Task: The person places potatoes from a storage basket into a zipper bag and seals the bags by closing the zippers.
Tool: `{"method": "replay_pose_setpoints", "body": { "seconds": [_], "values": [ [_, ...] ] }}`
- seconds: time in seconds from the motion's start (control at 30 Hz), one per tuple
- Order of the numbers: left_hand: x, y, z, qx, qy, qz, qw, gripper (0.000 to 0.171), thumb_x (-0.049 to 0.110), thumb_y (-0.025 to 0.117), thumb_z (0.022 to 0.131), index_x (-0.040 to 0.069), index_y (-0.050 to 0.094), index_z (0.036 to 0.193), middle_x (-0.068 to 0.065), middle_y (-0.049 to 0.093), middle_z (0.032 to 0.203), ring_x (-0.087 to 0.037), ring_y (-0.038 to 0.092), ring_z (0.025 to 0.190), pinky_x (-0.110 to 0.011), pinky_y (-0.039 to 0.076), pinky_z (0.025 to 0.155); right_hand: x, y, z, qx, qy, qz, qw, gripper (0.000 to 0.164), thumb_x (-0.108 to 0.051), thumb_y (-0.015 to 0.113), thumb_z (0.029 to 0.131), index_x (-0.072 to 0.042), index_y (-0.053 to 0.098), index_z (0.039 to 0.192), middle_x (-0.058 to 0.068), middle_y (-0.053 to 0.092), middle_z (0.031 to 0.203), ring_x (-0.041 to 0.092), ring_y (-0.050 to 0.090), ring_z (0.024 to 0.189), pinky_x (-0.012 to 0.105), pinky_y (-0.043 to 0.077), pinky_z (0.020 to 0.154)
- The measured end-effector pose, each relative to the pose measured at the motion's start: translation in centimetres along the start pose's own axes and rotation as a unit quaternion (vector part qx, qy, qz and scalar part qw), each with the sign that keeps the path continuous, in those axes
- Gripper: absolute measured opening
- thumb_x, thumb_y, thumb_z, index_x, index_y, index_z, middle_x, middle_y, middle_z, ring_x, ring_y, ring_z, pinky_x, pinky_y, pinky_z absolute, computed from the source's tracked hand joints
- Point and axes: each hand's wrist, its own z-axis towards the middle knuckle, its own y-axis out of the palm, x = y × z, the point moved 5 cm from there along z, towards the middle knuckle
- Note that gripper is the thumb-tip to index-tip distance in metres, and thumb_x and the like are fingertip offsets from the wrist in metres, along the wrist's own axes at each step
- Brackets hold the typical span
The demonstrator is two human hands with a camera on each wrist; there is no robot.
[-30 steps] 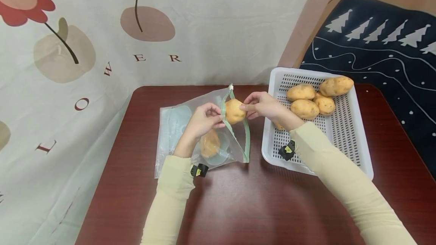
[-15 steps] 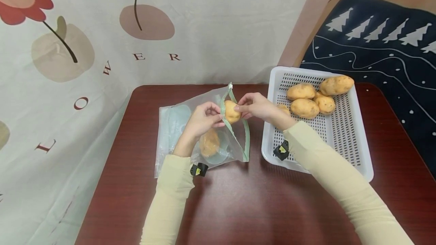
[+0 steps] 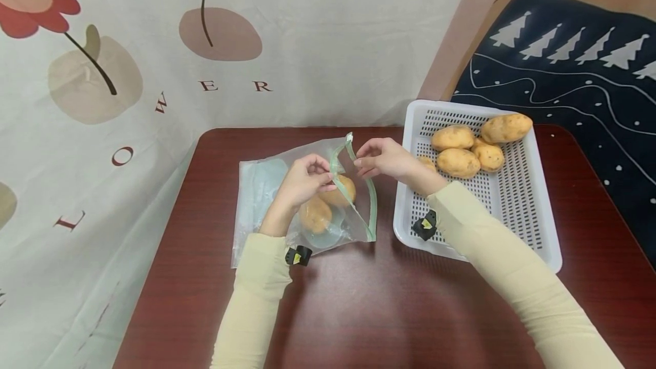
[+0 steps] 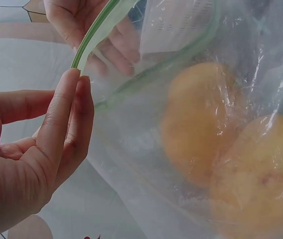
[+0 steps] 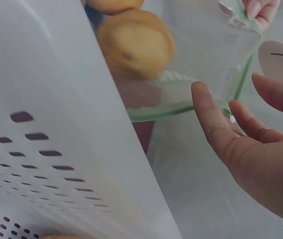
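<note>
Pinched clear, green-rimmed plastic bag (image 3: 262,184) mid-frame with left hand (image 3: 304,181), seemingly to hold it agape; held right hand (image 3: 386,159) empty, loosely spread.

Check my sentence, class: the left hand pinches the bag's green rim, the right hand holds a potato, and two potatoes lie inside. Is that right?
No: the right hand is empty, as the right wrist view shows. The left hand does pinch the green rim of the bag, and two potatoes lie inside.

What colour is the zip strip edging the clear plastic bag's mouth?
Pale green zip strip, clearest in the head view.
</note>
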Motion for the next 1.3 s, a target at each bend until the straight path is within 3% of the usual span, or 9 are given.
{"method": "replay_pose_setpoints", "body": {
  "seconds": [0.13,0.37,0.5,0.67,0.77,1.3],
  "values": [
    [0.0,0.0,-0.1,0.0,-0.002,-0.003,1.0,0.01,-0.012,0.054,0.084,-0.009,0.049,0.092,-0.01,0.049,0.08,-0.014,0.058,0.066,-0.029,0.059,0.071,-0.1,-0.4,-0.2,0.0,0.006,0.002,1.0,0.022,0.001,0.056,0.088,0.013,0.049,0.106,0.029,0.058,0.097,0.031,0.064,0.077,0.047,0.055,0.08],
    [-0.1,0.0,-0.1,0.004,-0.002,-0.001,1.0,0.01,-0.011,0.055,0.084,-0.01,0.049,0.092,-0.01,0.048,0.081,-0.014,0.057,0.066,-0.029,0.059,0.072,-0.6,-0.9,-0.7,-0.004,0.006,0.002,1.0,0.023,-0.001,0.056,0.088,0.01,0.05,0.107,0.032,0.056,0.101,0.042,0.06,0.088,0.043,0.057,0.076],
    [-0.1,0.0,-0.1,0.004,0.004,0.004,1.0,0.01,-0.012,0.055,0.084,-0.01,0.049,0.092,-0.01,0.048,0.08,-0.014,0.056,0.067,-0.028,0.059,0.072,-0.9,-1.3,-0.9,0.001,0.006,0.008,1.0,0.023,0.0,0.056,0.088,0.01,0.05,0.107,0.026,0.058,0.095,0.038,0.061,0.084,0.046,0.056,0.078],
    [-0.1,0.1,-0.1,0.002,0.003,0.007,1.0,0.01,-0.012,0.055,0.084,-0.011,0.049,0.092,-0.01,0.048,0.081,-0.014,0.057,0.066,-0.028,0.059,0.071,-1.2,-1.8,-1.1,0.002,0.001,0.016,1.0,0.023,0.001,0.056,0.088,0.011,0.048,0.107,0.01,0.061,0.084,0.031,0.063,0.078,0.042,0.058,0.074],
    [-0.2,0.1,-0.1,0.001,0.001,0.007,1.0,0.011,-0.012,0.055,0.084,-0.011,0.049,0.093,-0.011,0.048,0.081,-0.014,0.057,0.066,-0.028,0.059,0.071,-1.1,-2.3,-1.3,0.003,0.002,0.018,1.0,0.022,0.0,0.055,0.088,0.011,0.048,0.107,0.007,0.062,0.083,0.029,0.063,0.079,0.041,0.058,0.074],
    [-0.3,0.2,0.0,-0.001,-0.002,0.004,1.0,0.011,-0.013,0.054,0.083,-0.012,0.049,0.093,-0.01,0.048,0.081,-0.014,0.057,0.065,-0.029,0.059,0.071,-0.8,-5.2,-2.5,0.029,0.005,0.011,0.999,0.026,0.0,0.057,0.087,0.012,0.047,0.108,0.013,0.062,0.091,0.022,0.063,0.078,0.038,0.058,0.077]
  ]
}}
